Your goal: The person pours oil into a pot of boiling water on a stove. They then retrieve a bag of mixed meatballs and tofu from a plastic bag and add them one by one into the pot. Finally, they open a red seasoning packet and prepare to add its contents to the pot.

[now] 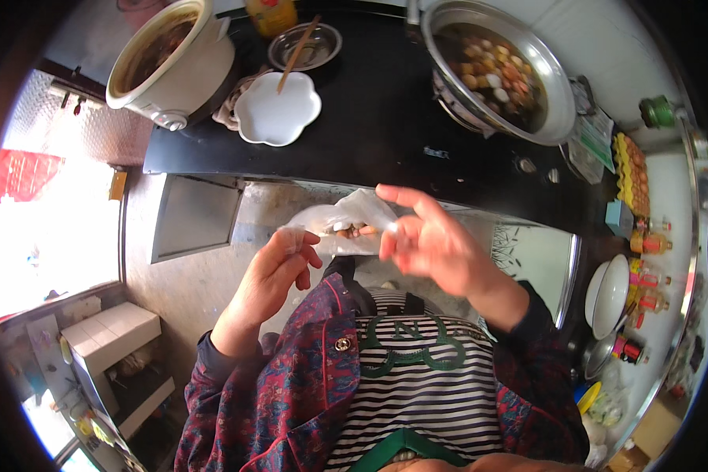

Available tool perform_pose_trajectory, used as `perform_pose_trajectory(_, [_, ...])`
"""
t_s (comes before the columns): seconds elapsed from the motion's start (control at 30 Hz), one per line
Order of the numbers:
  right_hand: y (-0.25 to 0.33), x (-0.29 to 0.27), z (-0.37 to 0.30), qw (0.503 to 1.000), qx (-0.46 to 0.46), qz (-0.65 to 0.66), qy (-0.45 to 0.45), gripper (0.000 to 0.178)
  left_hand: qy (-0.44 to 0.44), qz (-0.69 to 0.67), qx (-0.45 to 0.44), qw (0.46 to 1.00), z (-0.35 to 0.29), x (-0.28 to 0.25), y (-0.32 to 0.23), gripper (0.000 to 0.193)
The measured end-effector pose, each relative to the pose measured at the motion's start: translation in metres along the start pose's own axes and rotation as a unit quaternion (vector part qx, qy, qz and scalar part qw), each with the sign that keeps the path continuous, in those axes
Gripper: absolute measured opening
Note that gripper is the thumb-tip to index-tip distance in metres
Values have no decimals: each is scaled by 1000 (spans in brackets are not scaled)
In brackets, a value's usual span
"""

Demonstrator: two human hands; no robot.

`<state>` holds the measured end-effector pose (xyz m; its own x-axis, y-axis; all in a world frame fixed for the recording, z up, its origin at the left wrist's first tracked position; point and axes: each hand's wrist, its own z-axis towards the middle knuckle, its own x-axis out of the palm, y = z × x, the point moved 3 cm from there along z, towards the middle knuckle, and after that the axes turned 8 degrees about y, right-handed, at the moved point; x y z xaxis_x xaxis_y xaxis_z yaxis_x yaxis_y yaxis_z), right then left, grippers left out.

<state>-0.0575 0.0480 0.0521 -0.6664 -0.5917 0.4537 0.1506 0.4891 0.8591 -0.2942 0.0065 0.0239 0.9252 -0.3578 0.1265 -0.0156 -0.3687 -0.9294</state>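
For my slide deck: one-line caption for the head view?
Both hands, left and right, hold a clear plastic bag above a black counter.

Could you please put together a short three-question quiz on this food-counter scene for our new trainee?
1. True or false: both hands are on the clear plastic bag.
2. Which thing lies across the white flower-shaped dish? A) a ladle B) a brown chopstick C) a knife
3. What does the large metal pot on the black counter hold?

Key
1. True: the left hand and the right hand both pinch the bag in front of the chest.
2. B.
3. Dark broth with round, ball-shaped pieces of food in pale and orange tones.
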Motion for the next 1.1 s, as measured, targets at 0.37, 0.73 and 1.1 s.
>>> perform_pose_trajectory(0.37, [11, -5, -126, 979, -201, -13, -42, 71, 112, 374, 233, 890, 5, 171, -95, 43])
perform_pose_trajectory(0.73, [2, 12, -212, 945, -319, 66, -35, 85, 163, 544, 319, 759, -3, 250, -123, 22])
perform_pose_trajectory(1.1, [60, 33, -232, 959, -278, -41, -32, 79, 388, -56, -20, 920, 117, 279, 13, 42])
